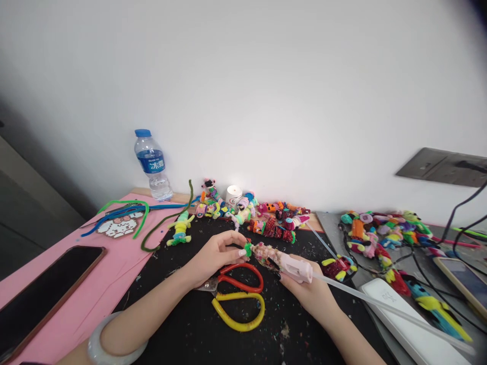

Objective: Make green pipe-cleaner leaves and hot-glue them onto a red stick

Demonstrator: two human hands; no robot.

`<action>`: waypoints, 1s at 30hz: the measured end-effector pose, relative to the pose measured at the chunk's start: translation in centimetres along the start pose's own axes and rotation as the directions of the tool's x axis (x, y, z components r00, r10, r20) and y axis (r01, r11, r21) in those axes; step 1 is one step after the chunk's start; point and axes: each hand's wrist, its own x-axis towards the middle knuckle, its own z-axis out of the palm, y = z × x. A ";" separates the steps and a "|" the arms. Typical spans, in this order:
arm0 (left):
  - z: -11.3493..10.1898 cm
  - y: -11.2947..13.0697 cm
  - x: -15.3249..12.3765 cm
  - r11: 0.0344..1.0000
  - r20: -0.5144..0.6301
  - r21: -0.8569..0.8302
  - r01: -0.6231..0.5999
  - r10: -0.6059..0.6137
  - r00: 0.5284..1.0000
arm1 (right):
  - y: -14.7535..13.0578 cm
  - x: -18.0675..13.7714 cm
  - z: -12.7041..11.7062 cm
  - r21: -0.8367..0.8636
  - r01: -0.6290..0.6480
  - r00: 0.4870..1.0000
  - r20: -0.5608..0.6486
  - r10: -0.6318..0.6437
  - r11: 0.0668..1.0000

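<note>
**Green piece pinched at the glue gun's tip**

The small green pipe-cleaner piece (248, 249) sits just left of the frame's centre, pinched between the thumb and fingertips of my left hand (216, 253). It touches the front end of the glue gun (289, 264), whose nozzle is crusted with colourful fluff. My right hand (308, 291) is closed around the gun's pink body from below, to the right of the piece, and a clear glue stick (380, 304) runs out of the back toward the lower right.

Directly beneath both hands lie scissors (238, 294) with one red and one yellow handle, flat on the black mat (190, 329), which is littered with bits. A pale bangle (99, 350) circles my left wrist at the bottom edge.

Behind the hands, a row of pipe-cleaner figures (274, 225) lines the wall, with a lit candle (233, 194) among them and a water bottle (152, 165) further left. A dark phone (41, 296) rests on the pink mat (95, 289) in the lower left. At the right lie a heap of more figures (380, 228) and a white power strip (411, 329).
</note>
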 end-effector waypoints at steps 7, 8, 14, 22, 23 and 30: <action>0.0 -0.1 0.0 1.000 -0.005 0.001 -0.007 0.007 1.000 | -0.2 0.0 -0.1 -0.066 0.022 1.000 -0.010 -0.023 0.998; 0.0 -0.1 0.0 1.000 -0.007 0.001 -0.006 0.006 1.000 | -0.2 0.0 -0.1 -0.074 0.021 1.000 -0.008 -0.021 0.997; 0.0 0.0 0.0 1.000 -0.015 0.000 0.000 0.000 1.000 | 0.3 -0.3 0.0 -0.170 0.015 0.998 -0.064 -0.026 0.985; -0.1 -0.1 0.1 1.000 -0.033 -0.004 -0.011 0.010 0.999 | 0.6 -0.5 0.1 -0.220 0.035 0.996 -0.068 -0.051 0.975; -0.1 -0.1 0.1 1.000 -0.036 -0.005 -0.010 0.010 0.999 | 0.5 -0.5 0.1 -0.223 0.036 0.996 -0.070 -0.053 0.974; -0.1 -0.1 0.1 1.000 -0.054 -0.011 -0.011 0.010 0.998 | 0.2 -0.6 0.0 -0.250 0.047 0.996 -0.060 -0.064 0.967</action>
